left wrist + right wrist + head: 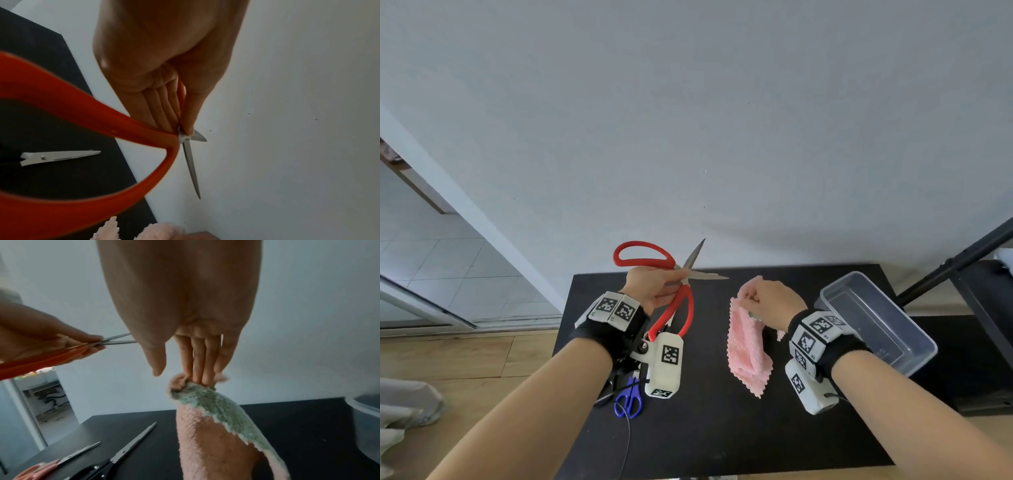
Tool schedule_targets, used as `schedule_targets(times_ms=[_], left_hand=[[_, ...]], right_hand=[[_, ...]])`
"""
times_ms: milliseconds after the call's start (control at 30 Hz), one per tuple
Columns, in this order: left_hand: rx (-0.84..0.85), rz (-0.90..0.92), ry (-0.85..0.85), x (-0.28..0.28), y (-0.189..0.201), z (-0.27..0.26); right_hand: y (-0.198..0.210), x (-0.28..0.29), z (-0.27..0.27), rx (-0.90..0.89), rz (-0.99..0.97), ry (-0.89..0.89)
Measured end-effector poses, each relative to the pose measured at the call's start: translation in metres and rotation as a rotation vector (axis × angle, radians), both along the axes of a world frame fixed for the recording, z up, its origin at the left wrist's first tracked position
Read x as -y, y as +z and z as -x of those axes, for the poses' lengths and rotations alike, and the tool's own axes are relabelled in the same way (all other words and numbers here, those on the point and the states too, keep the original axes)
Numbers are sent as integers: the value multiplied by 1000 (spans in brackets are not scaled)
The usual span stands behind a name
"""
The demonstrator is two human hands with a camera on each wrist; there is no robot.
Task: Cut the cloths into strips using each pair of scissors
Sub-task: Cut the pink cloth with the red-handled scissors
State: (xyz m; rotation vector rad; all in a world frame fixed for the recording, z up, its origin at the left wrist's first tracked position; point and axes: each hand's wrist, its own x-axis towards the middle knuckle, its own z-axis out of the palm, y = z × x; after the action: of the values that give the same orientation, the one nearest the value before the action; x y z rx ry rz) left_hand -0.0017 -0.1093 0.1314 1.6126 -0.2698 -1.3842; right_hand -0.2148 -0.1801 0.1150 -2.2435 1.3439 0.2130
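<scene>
My left hand [671,281] pinches the red-handled scissors [681,301] close to the pivot and holds them above the far left of the black table [722,431]. Their blades are spread apart and point right. In the left wrist view the thumb and fingers [164,113] squeeze the pivot beside the big red handle loop [82,116]. My right hand [751,298] grips the top of a pink cloth [746,346], which hangs down onto the table. Its fingers [200,363] bunch the cloth [216,443], whose back is grey-green.
Blue-handled scissors [628,401] lie at the table's left, under my left wrist. Black-handled scissors [123,451] and a smaller pair [80,452] lie flat on the table too. A clear plastic tub [876,325] stands at the right edge. A white wall rises behind.
</scene>
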Motion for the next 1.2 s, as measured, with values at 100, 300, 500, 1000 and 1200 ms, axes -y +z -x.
schedule_targets(times_ms=[100, 300, 500, 1000, 1200], left_hand=[[-31, 15, 10, 5, 3, 3], [-60, 34, 10, 14, 8, 7], [-65, 48, 8, 16, 7, 7], [-175, 202, 270, 13, 6, 5], [-119, 205, 406, 7, 8, -15]], right_hand=[[-1, -4, -10, -85, 196, 22], [0, -8, -17, 22, 150, -80], [4, -13, -20, 358, -74, -147], [8, -25, -30, 686, -485, -326], [9, -24, -24, 708, -497, -365]])
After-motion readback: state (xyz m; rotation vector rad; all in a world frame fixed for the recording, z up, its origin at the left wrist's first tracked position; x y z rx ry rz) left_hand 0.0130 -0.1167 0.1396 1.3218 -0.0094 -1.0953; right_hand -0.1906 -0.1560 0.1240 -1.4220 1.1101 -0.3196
